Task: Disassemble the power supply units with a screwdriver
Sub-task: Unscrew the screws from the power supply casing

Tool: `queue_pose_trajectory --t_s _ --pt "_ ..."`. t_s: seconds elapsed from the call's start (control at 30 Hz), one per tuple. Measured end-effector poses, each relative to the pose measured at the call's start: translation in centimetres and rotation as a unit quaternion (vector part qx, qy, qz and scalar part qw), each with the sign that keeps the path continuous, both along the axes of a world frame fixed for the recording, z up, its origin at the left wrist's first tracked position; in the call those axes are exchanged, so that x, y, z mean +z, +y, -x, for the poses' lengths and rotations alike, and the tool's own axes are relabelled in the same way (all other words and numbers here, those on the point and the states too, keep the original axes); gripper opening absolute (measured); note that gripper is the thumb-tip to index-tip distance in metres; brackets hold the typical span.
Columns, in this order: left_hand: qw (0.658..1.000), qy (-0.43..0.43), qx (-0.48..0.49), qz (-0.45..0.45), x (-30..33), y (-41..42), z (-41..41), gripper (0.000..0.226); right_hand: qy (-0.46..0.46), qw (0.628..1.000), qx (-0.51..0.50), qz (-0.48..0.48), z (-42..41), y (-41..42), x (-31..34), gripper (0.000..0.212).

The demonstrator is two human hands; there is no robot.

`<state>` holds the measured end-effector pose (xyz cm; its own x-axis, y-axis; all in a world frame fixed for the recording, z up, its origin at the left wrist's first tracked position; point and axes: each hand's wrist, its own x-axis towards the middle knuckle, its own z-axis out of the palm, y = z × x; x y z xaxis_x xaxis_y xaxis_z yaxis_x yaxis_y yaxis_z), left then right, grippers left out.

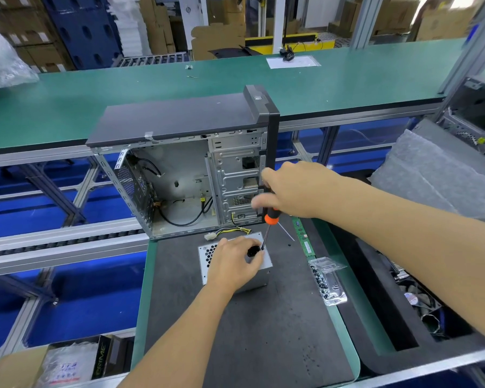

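Orange-collared screwdriver [270, 219], green bench [151, 88]

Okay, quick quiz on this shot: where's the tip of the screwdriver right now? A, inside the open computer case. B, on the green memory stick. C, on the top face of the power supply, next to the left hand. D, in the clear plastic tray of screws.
C: the right hand holds the screwdriver upright, its tip on the power supply by the left hand, apart from case, stick and tray.
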<state>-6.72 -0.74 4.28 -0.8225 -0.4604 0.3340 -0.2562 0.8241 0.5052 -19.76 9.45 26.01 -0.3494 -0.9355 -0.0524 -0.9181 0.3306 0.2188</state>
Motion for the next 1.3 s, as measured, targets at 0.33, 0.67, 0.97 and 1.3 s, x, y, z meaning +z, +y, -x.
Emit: queue_pose_trajectory --t_s 0.33,0.67,0.97,1.3 --pt "1.000 0.004 0.005 -0.002 0.16 0.10 0.04 0.016 -0.021 1.000 0.004 0.011 -0.51 0.12 0.15 0.055" --pt "1.000 0.004 -0.002 0.003 0.20 0.10 0.00 0.016 -0.086 0.996 -0.008 0.027 -0.60 0.23 -0.24 0.054" --pt "1.000 0.000 -0.004 0.012 0.31 0.14 -0.03 0.015 -0.113 0.993 0.025 0.031 -0.58 0.24 -0.15 0.044" --pt "1.000 0.002 0.005 0.018 0.07 0.05 0.07 0.017 -0.097 0.994 0.041 0.015 -0.59 0.26 -0.10 0.049"
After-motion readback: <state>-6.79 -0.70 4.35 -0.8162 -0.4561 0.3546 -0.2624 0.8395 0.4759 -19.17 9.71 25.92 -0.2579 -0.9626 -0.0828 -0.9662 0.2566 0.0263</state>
